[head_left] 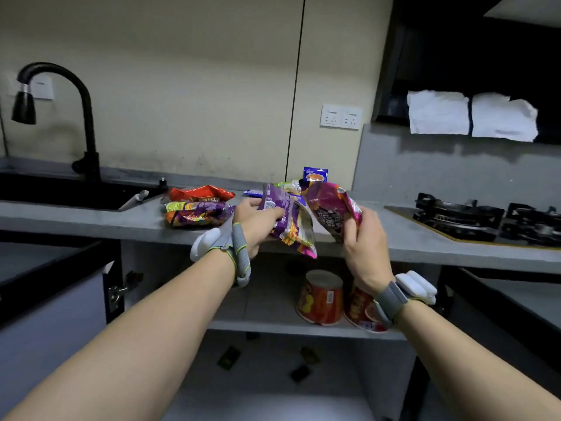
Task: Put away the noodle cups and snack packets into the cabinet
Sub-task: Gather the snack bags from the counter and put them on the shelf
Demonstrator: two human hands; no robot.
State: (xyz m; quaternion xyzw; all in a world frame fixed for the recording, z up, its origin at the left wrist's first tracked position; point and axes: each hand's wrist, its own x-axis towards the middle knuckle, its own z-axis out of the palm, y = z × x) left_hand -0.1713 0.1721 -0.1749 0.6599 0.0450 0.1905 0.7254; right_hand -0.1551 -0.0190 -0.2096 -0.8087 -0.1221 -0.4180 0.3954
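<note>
My left hand (256, 226) grips a purple snack packet (293, 223) just above the counter's front edge. My right hand (362, 244) holds a magenta snack packet (332, 208) beside it. On the grey counter (121, 220) lie a red packet (202, 194) and a purple-orange packet (195, 214), with small packets (315, 174) behind my hands. Below the counter the cabinet stands open; two red noodle cups (320, 297) (361, 311) stand upside down on its shelf (273, 326), the right one partly hidden by my wrist.
A black sink with a black tap (88, 117) is at the left. A gas hob (473, 217) sits at the right. The open cabinet door (112, 287) hangs at the left. Small dark bits lie on the cabinet floor (273, 375).
</note>
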